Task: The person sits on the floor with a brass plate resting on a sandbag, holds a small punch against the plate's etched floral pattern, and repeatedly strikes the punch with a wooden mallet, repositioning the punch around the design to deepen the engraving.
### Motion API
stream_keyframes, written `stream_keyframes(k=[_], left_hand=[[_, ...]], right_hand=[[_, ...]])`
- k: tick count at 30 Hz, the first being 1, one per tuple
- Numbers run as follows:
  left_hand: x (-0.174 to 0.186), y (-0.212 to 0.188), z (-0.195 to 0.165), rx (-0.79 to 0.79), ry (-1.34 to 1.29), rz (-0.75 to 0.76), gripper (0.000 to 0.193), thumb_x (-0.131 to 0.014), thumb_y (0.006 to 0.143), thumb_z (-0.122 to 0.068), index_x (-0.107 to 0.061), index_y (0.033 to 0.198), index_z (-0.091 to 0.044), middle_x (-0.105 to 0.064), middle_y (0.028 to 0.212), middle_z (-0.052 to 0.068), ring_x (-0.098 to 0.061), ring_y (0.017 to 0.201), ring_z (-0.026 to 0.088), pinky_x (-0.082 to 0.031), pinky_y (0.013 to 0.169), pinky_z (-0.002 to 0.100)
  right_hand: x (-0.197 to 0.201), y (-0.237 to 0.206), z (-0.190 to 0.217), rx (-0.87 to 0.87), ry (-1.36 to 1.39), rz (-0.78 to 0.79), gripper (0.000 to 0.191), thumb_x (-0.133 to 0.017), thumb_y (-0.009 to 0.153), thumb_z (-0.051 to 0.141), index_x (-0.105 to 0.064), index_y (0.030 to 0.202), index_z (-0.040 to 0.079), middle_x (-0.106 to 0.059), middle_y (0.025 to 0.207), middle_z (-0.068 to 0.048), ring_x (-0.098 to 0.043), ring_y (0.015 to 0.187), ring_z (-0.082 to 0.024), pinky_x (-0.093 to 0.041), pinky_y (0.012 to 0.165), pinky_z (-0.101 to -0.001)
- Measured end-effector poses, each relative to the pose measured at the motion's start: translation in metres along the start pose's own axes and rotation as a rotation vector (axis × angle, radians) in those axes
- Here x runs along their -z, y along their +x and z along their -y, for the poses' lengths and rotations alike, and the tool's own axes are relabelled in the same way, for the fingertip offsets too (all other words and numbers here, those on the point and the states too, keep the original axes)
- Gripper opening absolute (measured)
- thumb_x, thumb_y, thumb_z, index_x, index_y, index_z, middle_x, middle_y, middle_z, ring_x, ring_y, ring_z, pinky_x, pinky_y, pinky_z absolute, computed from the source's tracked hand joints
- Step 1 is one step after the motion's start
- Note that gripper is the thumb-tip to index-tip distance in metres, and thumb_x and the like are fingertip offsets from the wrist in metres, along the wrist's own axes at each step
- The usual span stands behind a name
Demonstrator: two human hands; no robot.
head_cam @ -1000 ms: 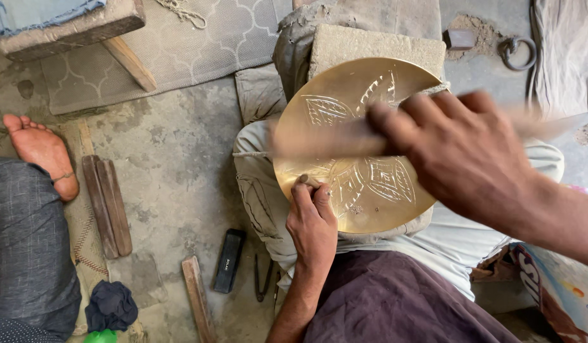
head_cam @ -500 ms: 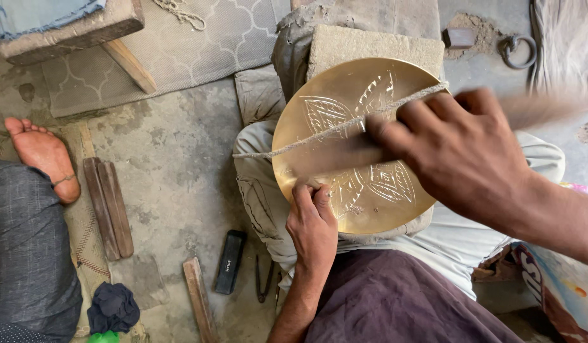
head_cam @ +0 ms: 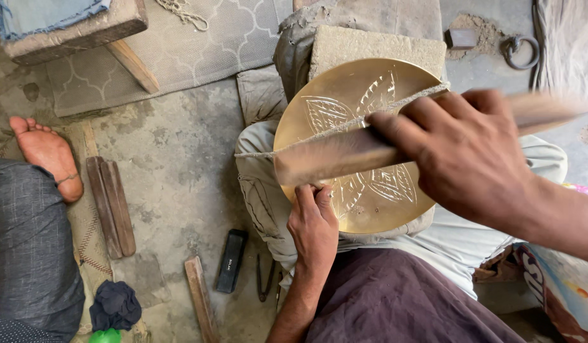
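My right hand (head_cam: 465, 152) is nearest the camera, fingers wrapped tight around a wooden mallet (head_cam: 345, 155) whose shaft streaks across the picture in a blur. A second ago that stick lay lower and more level over the plate; now its far end has tipped down toward my left hand, so the stroke looks to be on its way in.

Below it, my left hand (head_cam: 314, 219) is pinched shut at the lower-left rim of the brass plate (head_cam: 364, 114), thumb and fingers bunched as if around a small punch, though I cannot make out the tool itself. That hand has hardly shifted over the last second, which I take to mean the same spot in the pattern is being worked.

The plate rests tilted on the pale cloth (head_cam: 262, 184) over my lap, its top edge leaning against a stone block (head_cam: 370, 44). Leaf-shaped engraving shows on its face, and a cord (head_cam: 326, 130) crosses it.

Farther out on the concrete floor (head_cam: 179, 165) lie a black case (head_cam: 230, 260), two flat wooden bars (head_cam: 109, 206) and, at the left edge, another person's bare foot (head_cam: 46, 152).
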State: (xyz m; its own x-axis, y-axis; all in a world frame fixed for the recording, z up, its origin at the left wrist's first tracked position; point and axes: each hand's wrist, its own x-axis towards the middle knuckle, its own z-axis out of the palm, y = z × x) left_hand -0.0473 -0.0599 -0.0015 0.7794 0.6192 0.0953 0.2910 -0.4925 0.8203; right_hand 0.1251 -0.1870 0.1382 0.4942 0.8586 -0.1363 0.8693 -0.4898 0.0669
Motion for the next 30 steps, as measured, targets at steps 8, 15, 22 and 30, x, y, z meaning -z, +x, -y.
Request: stream_keyframes(k=[8, 15, 22, 30], left_hand=[[0.000, 0.000, 0.000, -0.035, -0.047, -0.018, 0.023, -0.061, 0.104, -0.014, -0.054, 0.118, 0.002, -0.066, 0.093, 0.017, -0.071, 0.083, 0.033, -0.057, 0.067, 0.042], [0.002, 0.002, 0.000, 0.003, 0.017, 0.024, 0.022, -0.064, 0.102, -0.016, -0.056, 0.113, 0.002, -0.066, 0.088, 0.018, -0.070, 0.078, 0.035, -0.053, 0.063, 0.045], [0.007, 0.001, 0.006, 0.095, -0.018, 0.097, 0.013, -0.062, 0.099, -0.011, -0.058, 0.106, -0.001, -0.070, 0.085, 0.013, -0.072, 0.074, 0.026, -0.057, 0.059, 0.039], [0.080, 0.006, 0.035, 0.311, -0.382, -0.179, 0.028, -0.060, 0.104, -0.014, -0.046, 0.121, 0.004, -0.072, 0.100, 0.016, -0.074, 0.086, 0.018, -0.065, 0.078, 0.033]], right_hand=[[0.011, 0.003, 0.002, -0.025, -0.089, 0.037, 0.041, -0.049, 0.105, 0.025, -0.052, 0.146, 0.018, -0.067, 0.100, -0.005, -0.064, 0.086, -0.018, -0.052, 0.085, -0.0429], [0.005, -0.006, 0.003, -0.007, -0.248, 0.093, 0.047, -0.048, 0.102, 0.032, -0.051, 0.149, 0.027, -0.068, 0.099, -0.001, -0.065, 0.083, -0.017, -0.052, 0.084, -0.0432], [0.012, -0.029, 0.005, 0.016, -0.431, 0.153, 0.048, -0.054, 0.096, 0.032, -0.052, 0.144, 0.031, -0.070, 0.101, 0.001, -0.068, 0.088, -0.017, -0.054, 0.085, -0.0406], [-0.057, -0.103, -0.039, -0.812, 0.464, -0.100, 0.056, -0.078, 0.084, 0.025, -0.061, 0.128, -0.004, -0.072, 0.097, -0.023, -0.072, 0.081, -0.034, -0.059, 0.076, -0.0452]])
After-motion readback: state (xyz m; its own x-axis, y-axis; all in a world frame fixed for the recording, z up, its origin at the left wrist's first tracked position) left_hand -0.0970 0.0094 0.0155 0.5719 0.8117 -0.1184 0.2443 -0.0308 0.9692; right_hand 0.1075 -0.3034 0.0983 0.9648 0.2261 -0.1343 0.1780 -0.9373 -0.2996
